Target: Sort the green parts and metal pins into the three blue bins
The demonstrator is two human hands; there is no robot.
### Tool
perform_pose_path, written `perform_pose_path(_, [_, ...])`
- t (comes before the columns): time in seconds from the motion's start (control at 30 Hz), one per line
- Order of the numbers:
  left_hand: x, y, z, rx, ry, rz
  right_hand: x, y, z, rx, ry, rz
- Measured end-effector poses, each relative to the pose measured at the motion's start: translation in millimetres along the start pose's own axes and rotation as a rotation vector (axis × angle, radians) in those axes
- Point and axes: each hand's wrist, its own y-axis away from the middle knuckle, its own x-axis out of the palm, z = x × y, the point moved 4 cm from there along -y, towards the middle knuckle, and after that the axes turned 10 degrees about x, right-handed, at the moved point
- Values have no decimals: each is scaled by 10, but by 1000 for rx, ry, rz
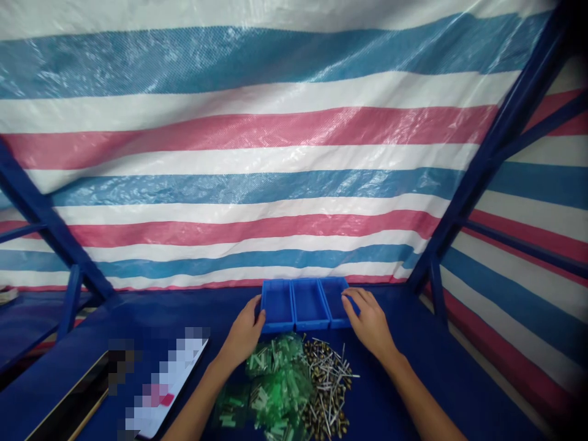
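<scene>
Three shallow blue bins stand side by side at the back of the blue table. My left hand (245, 327) is at the outer side of the left bin (278, 326), its thumb and fingers on the side wall. At the other end, my right hand (370, 318) has its bent fingers over the outer edge of the right bin (337, 321). Between them sits the middle bin (312, 324), touched by neither hand. In front lie green-tinted clear plastic bags (280, 392) of small pale pieces. Beside the bags is a loose pile of metal pins with brownish heads (326, 386).
Left of my left forearm lie a phone with a lit, blurred screen (169, 386) and a dark flat device (73, 398). Blue frame posts (482, 177) rise at both sides. A striped plastic sheet (257, 190) hangs behind the table (184, 312).
</scene>
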Motion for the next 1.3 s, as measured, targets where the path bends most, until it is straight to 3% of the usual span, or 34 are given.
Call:
perform_pose_path(0.43, [42, -110, 98, -13, 46, -8, 161, 164, -98, -46, -41, 11])
perform_pose_path(1.03, [129, -126, -17, -23, 13, -31, 200, 145, -134, -50, -91, 34])
perform_pose_path(1.17, [67, -60, -164, 15, -36, -83, 184, 174, -54, -69, -32, 78])
perform_pose_path(1.23, [14, -28, -323, 137, -166, -148, 171, 191, -15, -77, -10, 93])
perform_pose_path(1.3, [22, -8, -486, 264, -253, -117, 167, 206, 11, -93, -1, 107])
